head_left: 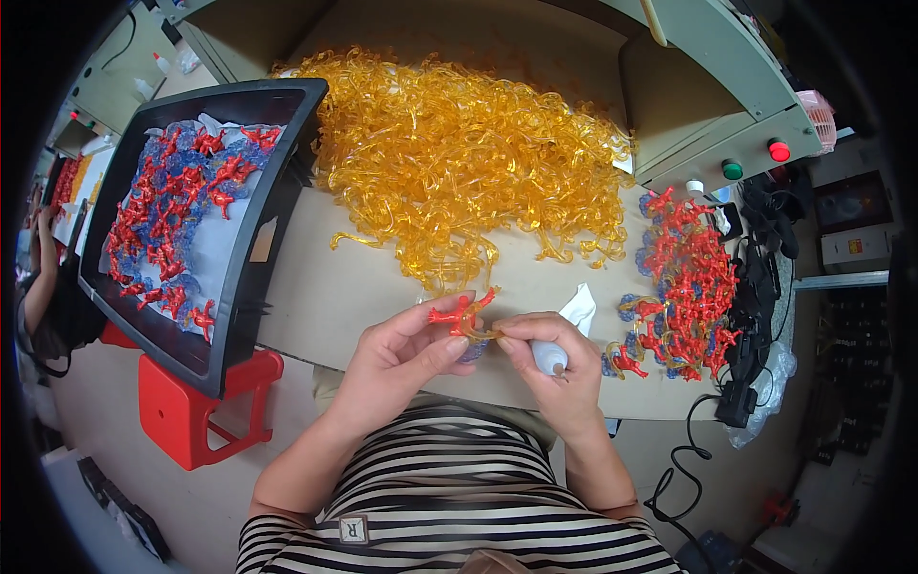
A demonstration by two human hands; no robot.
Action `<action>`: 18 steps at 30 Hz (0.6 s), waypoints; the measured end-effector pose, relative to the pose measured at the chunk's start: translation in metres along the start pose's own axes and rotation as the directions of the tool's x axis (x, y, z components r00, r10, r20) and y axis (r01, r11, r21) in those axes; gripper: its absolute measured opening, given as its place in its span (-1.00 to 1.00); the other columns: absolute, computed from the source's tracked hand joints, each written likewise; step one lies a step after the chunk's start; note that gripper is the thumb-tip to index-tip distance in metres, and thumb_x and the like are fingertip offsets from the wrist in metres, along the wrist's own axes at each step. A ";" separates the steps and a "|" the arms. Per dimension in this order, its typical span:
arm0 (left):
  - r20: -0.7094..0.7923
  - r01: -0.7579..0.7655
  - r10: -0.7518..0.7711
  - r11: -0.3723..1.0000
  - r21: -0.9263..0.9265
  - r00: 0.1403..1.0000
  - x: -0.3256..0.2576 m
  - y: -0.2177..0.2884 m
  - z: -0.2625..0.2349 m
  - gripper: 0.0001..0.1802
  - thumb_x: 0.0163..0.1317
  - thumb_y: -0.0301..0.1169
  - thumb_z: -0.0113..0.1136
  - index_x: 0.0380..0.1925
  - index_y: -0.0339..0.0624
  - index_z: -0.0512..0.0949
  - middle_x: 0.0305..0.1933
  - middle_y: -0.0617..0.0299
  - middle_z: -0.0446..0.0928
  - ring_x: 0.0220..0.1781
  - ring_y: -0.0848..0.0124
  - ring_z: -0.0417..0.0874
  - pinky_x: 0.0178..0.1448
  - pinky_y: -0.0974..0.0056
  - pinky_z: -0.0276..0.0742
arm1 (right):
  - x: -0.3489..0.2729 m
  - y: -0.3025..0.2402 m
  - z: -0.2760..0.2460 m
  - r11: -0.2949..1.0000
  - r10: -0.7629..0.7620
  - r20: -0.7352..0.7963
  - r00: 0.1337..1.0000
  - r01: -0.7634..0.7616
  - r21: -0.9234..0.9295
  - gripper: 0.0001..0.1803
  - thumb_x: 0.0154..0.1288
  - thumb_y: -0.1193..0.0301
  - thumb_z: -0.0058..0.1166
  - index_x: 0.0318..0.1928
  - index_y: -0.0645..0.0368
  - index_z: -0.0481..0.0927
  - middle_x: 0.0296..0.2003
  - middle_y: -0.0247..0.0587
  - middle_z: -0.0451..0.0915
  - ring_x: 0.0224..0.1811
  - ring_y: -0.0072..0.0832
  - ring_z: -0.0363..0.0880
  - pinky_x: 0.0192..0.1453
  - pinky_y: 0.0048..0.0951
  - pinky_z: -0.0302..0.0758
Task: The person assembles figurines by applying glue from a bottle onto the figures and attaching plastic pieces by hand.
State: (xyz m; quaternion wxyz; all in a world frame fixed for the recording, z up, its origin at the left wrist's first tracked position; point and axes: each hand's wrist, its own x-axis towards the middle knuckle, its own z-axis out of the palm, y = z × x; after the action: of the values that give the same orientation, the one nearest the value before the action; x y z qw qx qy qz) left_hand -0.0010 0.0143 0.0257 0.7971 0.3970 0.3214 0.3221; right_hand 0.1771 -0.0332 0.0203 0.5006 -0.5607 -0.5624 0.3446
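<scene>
My left hand (394,356) is closed on a small red plastic figurine (463,312), gripping it between thumb and fingers. Part of its clear blue base shows below my thumb. A curved translucent yellow piece (481,335) lies against the figurine, its right end pinched by the thumb and forefinger of my right hand (570,392). That same hand also keeps a small pale squeeze bottle (549,357) tucked in its curled fingers, nozzle toward me. Just beyond both hands spreads a big heap of loose yellow pieces (459,143).
To the left, a black tray (251,230) of red figurines on blue bases rests above a red stool (177,407). Red figurines with yellow parts (684,277) crowd the table's right side, near black cables (755,306). White paper (579,308) lies behind my right hand.
</scene>
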 end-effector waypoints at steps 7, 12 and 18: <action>-0.002 0.000 0.000 1.000 0.003 1.000 0.001 0.002 0.000 -0.55 0.24 -0.49 0.02 0.14 -0.33 0.26 0.01 0.14 0.44 0.01 0.44 0.48 0.01 0.30 0.54 | 0.002 -0.003 -0.002 0.997 -0.048 0.042 0.998 0.050 -0.063 -0.83 0.01 0.71 0.14 -0.32 0.28 0.55 -0.34 -0.17 0.60 -0.28 -0.48 0.57 -0.18 -0.54 0.48; -0.011 -0.011 0.010 1.000 -0.015 1.000 0.001 0.000 -0.001 -0.58 0.25 -0.49 0.02 0.11 -0.34 0.29 -0.01 0.16 0.45 -0.01 0.46 0.48 0.02 0.31 0.54 | 0.000 -0.003 0.000 0.999 0.014 0.050 0.999 -0.012 -0.047 -0.82 0.02 0.70 0.14 -0.32 0.28 0.55 -0.34 -0.18 0.60 -0.29 -0.50 0.57 -0.19 -0.56 0.48; -0.031 -0.038 0.038 0.999 -0.004 0.999 0.005 -0.004 -0.002 -0.61 0.25 -0.48 0.01 0.09 -0.34 0.32 -0.02 0.17 0.46 -0.03 0.49 0.48 0.03 0.34 0.52 | -0.001 -0.001 0.002 0.996 0.042 0.024 0.999 -0.040 -0.083 -0.83 0.04 0.69 0.14 -0.30 0.29 0.56 -0.35 -0.20 0.60 -0.30 -0.55 0.56 -0.19 -0.58 0.47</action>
State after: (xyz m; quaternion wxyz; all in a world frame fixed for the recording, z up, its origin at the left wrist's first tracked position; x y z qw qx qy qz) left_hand 0.0017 0.0171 0.0201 0.7865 0.3964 0.3254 0.3440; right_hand 0.1749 -0.0339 0.0211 0.4627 -0.5879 -0.5709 0.3382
